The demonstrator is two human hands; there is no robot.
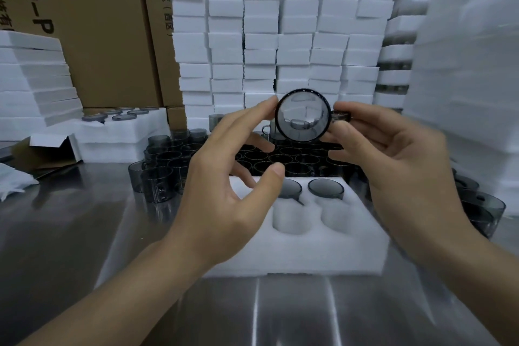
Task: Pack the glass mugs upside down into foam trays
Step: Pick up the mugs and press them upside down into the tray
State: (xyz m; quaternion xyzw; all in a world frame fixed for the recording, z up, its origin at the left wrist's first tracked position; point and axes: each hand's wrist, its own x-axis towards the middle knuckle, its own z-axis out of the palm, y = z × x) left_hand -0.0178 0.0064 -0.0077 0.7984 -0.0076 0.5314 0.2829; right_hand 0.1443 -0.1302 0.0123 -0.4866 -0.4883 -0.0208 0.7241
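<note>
steel table [84, 233] fills the head view, backed by a wall of stacked white foam blocks [261, 36] and cardboard boxes [98, 22]. just in front of the person lies the foam tray [309, 258]. its far row shows two packed mugs [325, 189], seated base up in their cavities. the two near cavities [289, 222] are unfilled. the tray's left part is hidden behind the left hand. by my reading this tray is part way done, with at least two places left. a crowd of loose mugs [174, 154] stands behind the tray and to both sides, not yet packed. a filled tray [120, 126] sits farther off on the left.

the held mug [302, 118] is raised above the tray's far edge, lying on its side with one round end toward the camera. whether that end is mouth or base i cannot tell. the right hand [393, 160] pinches its handle between thumb and fingertips at the mug's right side. the left hand [224, 177] is spread wide, a fingertip touching the mug's left wall and the thumb well apart below, gripping nothing. the mug sits between the two hands, not yet lowered into a cavity.
</note>
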